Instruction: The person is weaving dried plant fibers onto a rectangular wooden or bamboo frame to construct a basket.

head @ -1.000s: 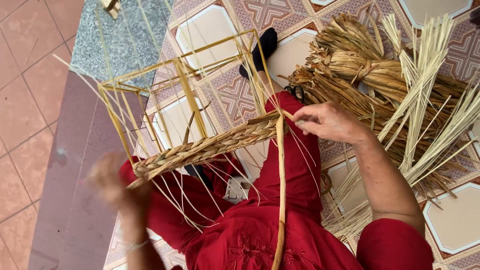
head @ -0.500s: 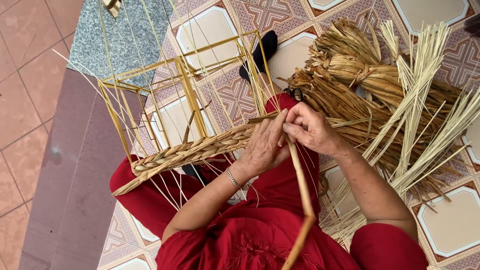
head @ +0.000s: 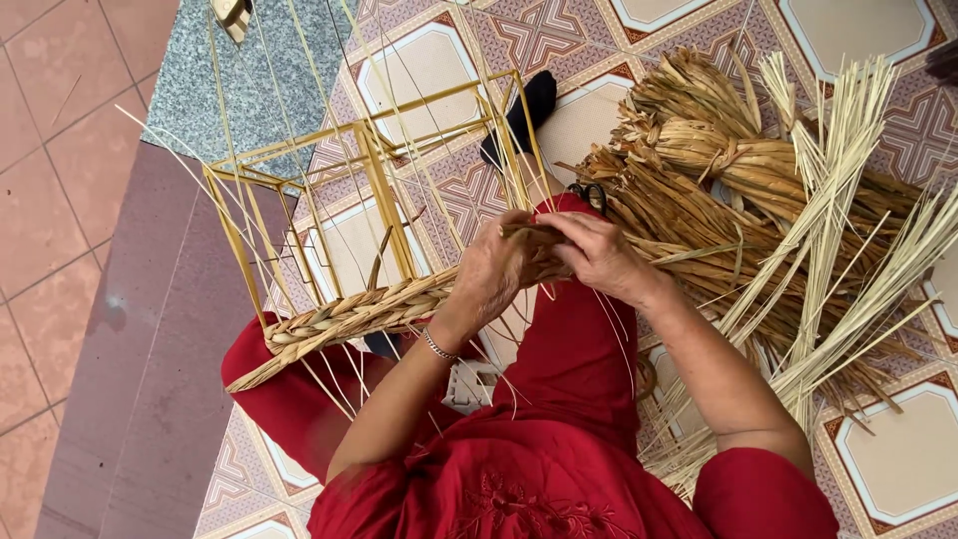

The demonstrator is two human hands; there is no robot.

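Observation:
A yellow box-shaped frame (head: 374,175) lies across my lap, with thin straw strands strung over it. Along its near edge runs a woven straw braid (head: 344,317). My left hand (head: 496,271) grips the right end of the braid. My right hand (head: 594,255) meets it there and pinches a straw strand (head: 529,232) between its fingers. Both hands touch each other above my red-trousered knee.
A heap of dried straw bundles (head: 718,190) and pale stiff stalks (head: 848,230) lies to the right on the patterned tile floor (head: 898,469). Black scissors (head: 589,193) lie by the heap and a dark object (head: 524,115) beyond the frame. A grey stone slab (head: 195,80) sits at the upper left.
My left hand came up from low on the left to the braid's right end. The long strand that hung down over my lap has been drawn up into both hands.

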